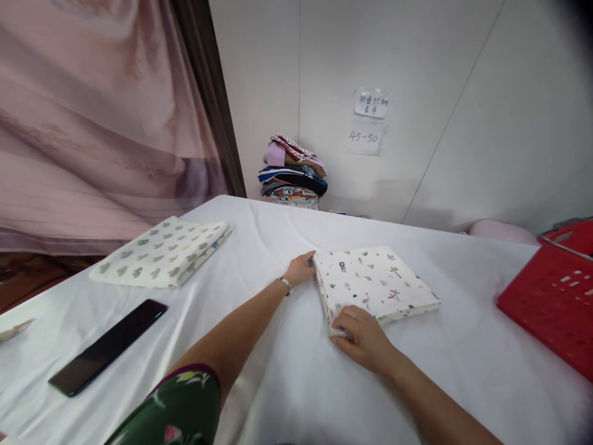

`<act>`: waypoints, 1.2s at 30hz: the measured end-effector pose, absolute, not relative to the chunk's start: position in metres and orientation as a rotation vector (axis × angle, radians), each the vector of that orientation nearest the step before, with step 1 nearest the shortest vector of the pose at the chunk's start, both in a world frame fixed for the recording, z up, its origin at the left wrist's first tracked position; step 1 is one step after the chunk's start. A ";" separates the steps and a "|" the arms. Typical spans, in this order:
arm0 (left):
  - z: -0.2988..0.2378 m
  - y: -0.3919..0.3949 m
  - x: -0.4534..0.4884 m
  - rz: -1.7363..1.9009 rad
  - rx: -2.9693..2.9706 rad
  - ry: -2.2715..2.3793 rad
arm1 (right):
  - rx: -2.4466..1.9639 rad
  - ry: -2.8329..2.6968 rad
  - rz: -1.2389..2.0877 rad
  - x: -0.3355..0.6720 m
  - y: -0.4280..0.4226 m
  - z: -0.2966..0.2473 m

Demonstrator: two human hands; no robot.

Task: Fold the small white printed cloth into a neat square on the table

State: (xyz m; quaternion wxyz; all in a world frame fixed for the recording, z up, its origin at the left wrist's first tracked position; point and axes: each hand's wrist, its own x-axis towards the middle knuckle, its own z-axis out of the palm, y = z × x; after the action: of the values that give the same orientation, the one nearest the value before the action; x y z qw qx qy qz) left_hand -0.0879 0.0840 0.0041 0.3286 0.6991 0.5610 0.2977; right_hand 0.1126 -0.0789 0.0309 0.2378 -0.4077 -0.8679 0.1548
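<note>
Green sleeve (180, 405) nearest; palm-tree cloth (373, 281), left corners touching fingers (346, 322).

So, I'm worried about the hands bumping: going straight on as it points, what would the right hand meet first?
Beyond the folded cloth it touches, the right hand would probably meet the left wrist first, near the bracelet, though depth is unclear.

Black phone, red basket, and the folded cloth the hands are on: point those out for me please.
Black phone (109, 347): head view, middle of its dark screen.
Red basket (546, 295): head view, on its side wall.
Folded cloth (376, 283): head view, on its printed top face.
</note>
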 end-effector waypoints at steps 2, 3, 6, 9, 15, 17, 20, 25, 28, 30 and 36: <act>0.007 0.089 -0.087 0.762 1.813 1.417 | -1.114 -2.372 0.420 0.112 -0.079 0.031; 0.009 0.091 -0.088 0.752 1.806 1.395 | -1.112 -2.368 0.419 0.112 -0.080 0.031; 0.011 0.094 -0.091 0.749 1.793 1.318 | -1.107 -2.360 0.428 0.113 -0.080 0.030; 0.008 0.096 -0.094 0.778 1.771 1.273 | -1.112 -2.356 0.442 0.113 -0.080 0.031; -0.003 0.101 -0.089 0.808 1.817 1.338 | -1.128 -2.372 0.437 0.112 -0.080 0.032; -0.002 0.101 -0.085 0.831 1.827 1.357 | -1.129 -2.371 0.430 0.112 -0.081 0.032; 0.003 0.102 -0.082 0.911 1.801 1.369 | -1.134 -2.367 0.424 0.111 -0.082 0.031; 0.002 0.112 -0.086 0.928 1.800 1.460 | -1.144 -2.381 0.414 0.107 -0.083 0.029; -0.007 0.119 -0.090 0.870 1.779 1.515 | -1.155 -2.383 0.420 0.106 -0.082 0.029; -0.013 0.122 -0.091 0.851 1.768 1.520 | -1.155 -2.393 0.425 0.106 -0.082 0.029; -0.011 0.123 -0.093 0.785 1.788 1.501 | -1.144 -2.405 0.426 0.108 -0.082 0.027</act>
State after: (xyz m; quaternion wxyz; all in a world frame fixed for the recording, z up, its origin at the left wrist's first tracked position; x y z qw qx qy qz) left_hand -0.0932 0.1232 -0.0113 0.3330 0.6846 0.5746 0.3004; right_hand 0.1076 -0.0824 0.0266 0.2204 -0.4137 -0.8698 0.1542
